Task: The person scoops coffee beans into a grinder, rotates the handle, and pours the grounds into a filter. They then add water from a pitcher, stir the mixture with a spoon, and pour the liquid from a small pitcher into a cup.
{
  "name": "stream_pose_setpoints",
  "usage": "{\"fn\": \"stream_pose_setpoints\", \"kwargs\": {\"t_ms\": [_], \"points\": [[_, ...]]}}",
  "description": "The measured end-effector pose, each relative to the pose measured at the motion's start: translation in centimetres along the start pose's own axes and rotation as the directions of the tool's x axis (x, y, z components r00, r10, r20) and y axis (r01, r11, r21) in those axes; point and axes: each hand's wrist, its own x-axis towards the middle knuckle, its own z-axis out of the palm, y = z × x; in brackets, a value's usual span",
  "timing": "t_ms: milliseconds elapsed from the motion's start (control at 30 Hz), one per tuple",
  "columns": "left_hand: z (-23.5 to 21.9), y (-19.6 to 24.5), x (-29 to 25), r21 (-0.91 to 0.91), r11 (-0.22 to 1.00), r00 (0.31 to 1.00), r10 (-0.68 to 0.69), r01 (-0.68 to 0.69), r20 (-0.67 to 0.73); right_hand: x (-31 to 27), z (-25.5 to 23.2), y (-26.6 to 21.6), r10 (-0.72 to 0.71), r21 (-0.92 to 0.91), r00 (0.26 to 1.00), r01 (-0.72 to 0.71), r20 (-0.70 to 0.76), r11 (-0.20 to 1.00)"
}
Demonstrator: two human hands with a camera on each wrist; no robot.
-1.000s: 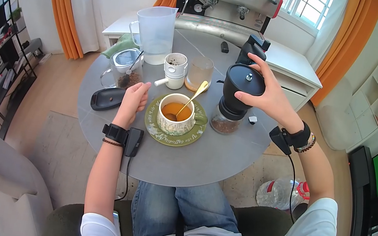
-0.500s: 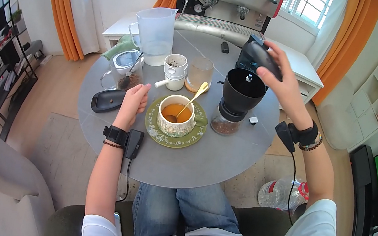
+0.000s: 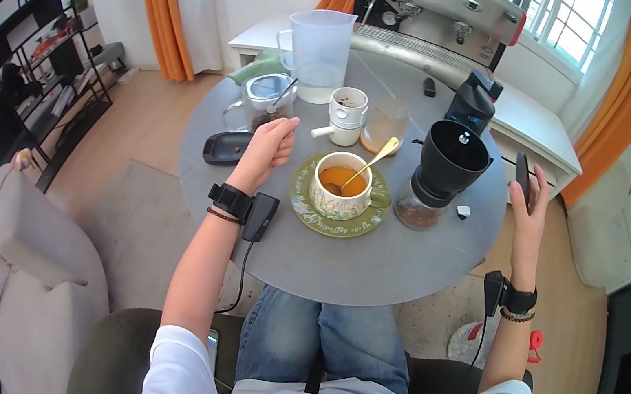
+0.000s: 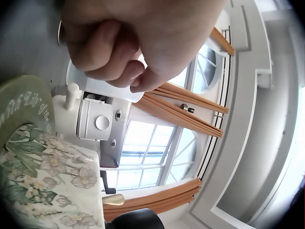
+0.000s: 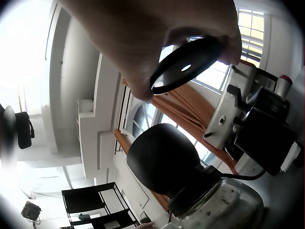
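Note:
In the head view my right hand [image 3: 528,222] pinches the round black lid [image 3: 522,180] by its edge, right of the coffee grinder and past the table's edge. The grinder's black hopper [image 3: 455,157] stands uncovered over its glass jar [image 3: 418,205], which has brown grounds inside. My left hand [image 3: 266,152] hovers in front of the glass pot [image 3: 264,102], its fingers curled in and no object showing in them. Between the hands, a flowered cup [image 3: 337,205] of amber liquid sits on a green saucer [image 3: 308,216], with a gold spoon [image 3: 375,157] leaning in it.
Behind the cup are a white handled dripper [image 3: 347,111], a glass [image 3: 385,121] and a tall plastic pitcher [image 3: 318,53]. A black tray [image 3: 226,147] lies at the left. A black appliance [image 3: 472,102] stands behind the grinder, and a small white packet [image 3: 462,211] lies beside it.
My right hand has lifted the lid off the grinder and carried it right and toward me, turning it on edge. My left hand keeps its place by the pot. The head view has shifted.

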Motion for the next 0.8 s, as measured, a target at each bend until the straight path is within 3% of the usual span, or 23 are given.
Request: {"fn": "stream_pose_setpoints", "kwargs": {"t_ms": [133, 233, 333, 433, 533, 633, 800], "points": [[-1.7, 3.5, -1.5, 0.134, 0.991, 0.997, 0.033, -0.023, -0.074, -0.3, -0.2, 1.0, 0.011, -0.008, 1.0, -0.011, -0.027, 1.0], [-4.6, 5.9, -1.9, 0.323, 0.946, 0.953, 0.131, -0.037, -0.274, -0.4, -0.1, 0.8, -0.028, -0.058, 0.999, 0.026, -0.041, 0.998], [-8.1, 5.9, -1.7, 0.655, 0.755, 0.861, 0.309, 0.036, -0.403, -0.7, 0.2, 0.7, -0.062, -0.039, 0.997, 0.061, -0.048, 0.997], [-12.4, 4.3, -0.7, 0.876, 0.395, 0.836, 0.351, 0.276, -0.422, -0.6, 0.1, 0.7, -0.057, -0.005, 0.998, 0.057, -0.033, 0.998], [-12.8, 4.4, -1.6, 0.875, 0.237, 0.879, 0.131, 0.421, -0.458, -0.5, -0.2, 0.8, -0.052, -0.033, 0.998, 0.051, -0.035, 0.998], [-14.1, 3.2, -2.1, 0.776, 0.365, 0.845, -0.06, 0.515, -0.532, -0.3, -0.5, 0.9, -0.067, -0.04, 0.997, 0.065, -0.037, 0.997], [-14.2, 2.3, -3.3, 0.592, 0.652, 0.812, -0.061, 0.473, -0.581, -0.4, -1.0, 0.2, -0.027, -0.055, 0.999, 0.026, -0.029, 0.998]]}}
